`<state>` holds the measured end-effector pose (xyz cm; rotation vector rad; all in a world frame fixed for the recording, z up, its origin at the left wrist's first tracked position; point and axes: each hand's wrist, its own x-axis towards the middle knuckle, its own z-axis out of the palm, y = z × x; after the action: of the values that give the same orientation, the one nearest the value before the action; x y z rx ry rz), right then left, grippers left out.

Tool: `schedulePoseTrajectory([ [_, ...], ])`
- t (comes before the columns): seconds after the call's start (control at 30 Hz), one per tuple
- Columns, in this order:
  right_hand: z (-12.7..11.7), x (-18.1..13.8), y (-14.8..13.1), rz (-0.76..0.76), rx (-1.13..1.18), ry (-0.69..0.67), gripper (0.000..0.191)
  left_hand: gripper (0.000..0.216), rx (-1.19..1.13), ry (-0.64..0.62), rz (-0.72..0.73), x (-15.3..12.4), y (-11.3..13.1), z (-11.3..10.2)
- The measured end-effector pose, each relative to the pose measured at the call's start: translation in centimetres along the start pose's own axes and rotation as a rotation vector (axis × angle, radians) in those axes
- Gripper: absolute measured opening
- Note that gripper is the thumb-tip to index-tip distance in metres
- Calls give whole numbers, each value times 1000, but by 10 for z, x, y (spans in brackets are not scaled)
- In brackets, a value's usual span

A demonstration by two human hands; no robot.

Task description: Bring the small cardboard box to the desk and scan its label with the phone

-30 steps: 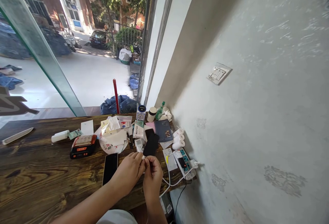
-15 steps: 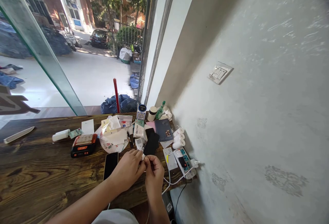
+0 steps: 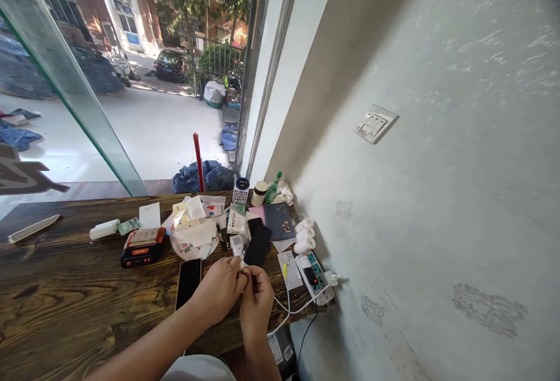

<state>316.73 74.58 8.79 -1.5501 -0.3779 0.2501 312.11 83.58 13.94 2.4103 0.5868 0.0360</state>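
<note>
My left hand (image 3: 219, 289) and my right hand (image 3: 257, 299) meet over the near edge of the wooden table (image 3: 65, 299), fingertips pinched together on a small white plug end of a white cable (image 3: 294, 310). The cable runs right to a white power strip (image 3: 315, 277) by the wall. A black phone (image 3: 188, 280) lies face up just left of my left hand. A second black device (image 3: 258, 245) lies just beyond my fingers.
Papers and a white bag (image 3: 192, 232), an orange-and-black handheld printer (image 3: 142, 246), small boxes, paper rolls (image 3: 304, 236), a green bottle (image 3: 272, 187) and a dark booklet (image 3: 279, 221) crowd the table's far right. The wall (image 3: 415, 223) stands close on the right; a glass window is beyond.
My hands stay pinched together on the cable end, with only small shifts of the fingers; my right hand has drawn slightly lower and nearer.
</note>
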Motion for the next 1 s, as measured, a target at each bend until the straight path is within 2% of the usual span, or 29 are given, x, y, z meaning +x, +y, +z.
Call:
schedulePoseTrajectory([
  [0.23, -4, 0, -1, -53, 53, -40, 21, 17, -210, -62, 7, -3, -5, -9],
  [0.33, -5, 3, -1, -61, 29, -66, 22, 29, -204, -71, -35, -6, -7, -4],
  [0.43, -3, 5, 1, -125, -9, -34, 20, 39, -184, -59, -49, -5, -8, 3],
  [0.6, 1, 9, 4, -214, -41, -7, 17, 29, -224, 10, -20, 1, -7, 6],
  [0.87, -11, 17, -12, -449, -127, -130, 16, 30, -394, -93, 18, -1, -2, -20],
  [1.0, -14, 18, -14, -463, -147, -181, 16, 29, -349, -99, 23, -3, -4, -17],
])
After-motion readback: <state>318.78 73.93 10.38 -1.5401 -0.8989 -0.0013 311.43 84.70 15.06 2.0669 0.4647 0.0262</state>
